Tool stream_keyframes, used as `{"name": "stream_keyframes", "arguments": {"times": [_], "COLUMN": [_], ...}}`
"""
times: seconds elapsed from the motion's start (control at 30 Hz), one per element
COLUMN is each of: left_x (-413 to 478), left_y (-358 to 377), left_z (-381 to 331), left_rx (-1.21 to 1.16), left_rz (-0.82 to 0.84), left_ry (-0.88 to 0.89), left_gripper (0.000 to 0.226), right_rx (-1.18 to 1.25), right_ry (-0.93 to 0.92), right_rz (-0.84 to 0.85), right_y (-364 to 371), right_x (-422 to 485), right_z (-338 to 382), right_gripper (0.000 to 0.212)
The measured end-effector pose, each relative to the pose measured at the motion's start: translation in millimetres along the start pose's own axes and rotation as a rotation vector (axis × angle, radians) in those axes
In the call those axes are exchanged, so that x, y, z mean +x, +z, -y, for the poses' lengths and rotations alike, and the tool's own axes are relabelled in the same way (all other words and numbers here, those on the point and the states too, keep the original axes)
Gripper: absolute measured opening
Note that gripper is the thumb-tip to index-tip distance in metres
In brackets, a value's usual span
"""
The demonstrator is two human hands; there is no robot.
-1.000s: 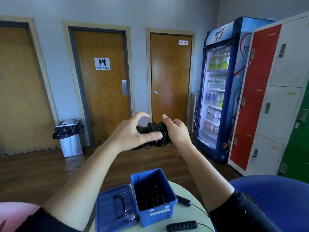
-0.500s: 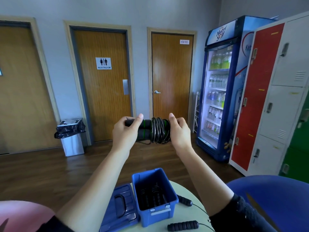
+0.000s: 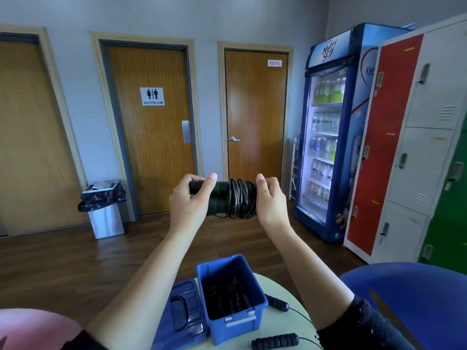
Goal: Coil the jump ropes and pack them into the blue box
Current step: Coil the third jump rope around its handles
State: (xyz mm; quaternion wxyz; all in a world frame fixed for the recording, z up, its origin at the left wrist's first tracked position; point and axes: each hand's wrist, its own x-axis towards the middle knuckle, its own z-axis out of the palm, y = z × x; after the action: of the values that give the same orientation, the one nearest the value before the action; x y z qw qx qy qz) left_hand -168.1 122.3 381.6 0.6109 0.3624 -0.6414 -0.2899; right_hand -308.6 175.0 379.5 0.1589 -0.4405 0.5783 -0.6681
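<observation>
I hold a coiled black jump rope level in front of me, its cord wound round the two handles. My left hand grips the handles' left end. At the right end, my right hand grips the bundle beside the wound cord. Below, the open blue box stands on a round pale table and holds coiled black ropes. Another jump rope lies loose to the box's right, with one black handle beside it and one at the table's front.
The blue lid with a black handle lies left of the box. A blue chair is at the right, a pink surface at the lower left. Farther off stand a bin, a drinks fridge and lockers.
A second ago my left hand was open beside the bundle; it has closed round the handles' left end. The bundle now sits level between both hands.
</observation>
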Motion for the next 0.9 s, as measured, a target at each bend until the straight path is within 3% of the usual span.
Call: {"name": "stream_keyframes", "arguments": {"times": [0.17, 0.3, 0.43, 0.6, 0.7, 0.83, 0.9], "left_x": [-8.2, -17.5, -27.4, -45.2, -54.1, -48.6, -39.9], "left_y": [-1.7, -5.0, -0.2, 9.8, 16.5, 17.0, 14.3], "left_z": [11.6, 27.7, 60.9, 116.9, 141.4, 176.7, 195.9], "left_rx": [0.060, -0.342, -0.494, -0.239, -0.197, -0.139, -0.133], "left_rz": [0.101, 0.244, 0.014, -0.265, -0.283, -0.179, -0.054], "left_ry": [-0.059, -0.408, -0.545, -0.519, -0.509, -0.562, -0.643], "left_gripper": [0.038, 0.043, 0.022, 0.018, 0.017, 0.017, 0.014], "right_rx": [-0.023, 0.017, 0.215, 0.259, 0.395, 0.420, 0.411], "right_ry": [0.037, 0.145, 0.418, 0.679, 0.745, 0.799, 0.840], "right_rz": [0.025, 0.006, 0.065, 0.192, 0.222, 0.169, 0.143], "right_y": [-6.0, -0.7, 20.3, 67.7, 100.2, 120.1, 122.6], "right_x": [12.1, 17.5, 18.8, -11.2, -22.3, -9.4, 0.9], "right_z": [-2.3, -10.6, -35.0, -87.1, -125.7, -165.8, -182.1], "right_gripper": [0.032, 0.039, 0.072, 0.095, 0.093, 0.055, 0.049]}}
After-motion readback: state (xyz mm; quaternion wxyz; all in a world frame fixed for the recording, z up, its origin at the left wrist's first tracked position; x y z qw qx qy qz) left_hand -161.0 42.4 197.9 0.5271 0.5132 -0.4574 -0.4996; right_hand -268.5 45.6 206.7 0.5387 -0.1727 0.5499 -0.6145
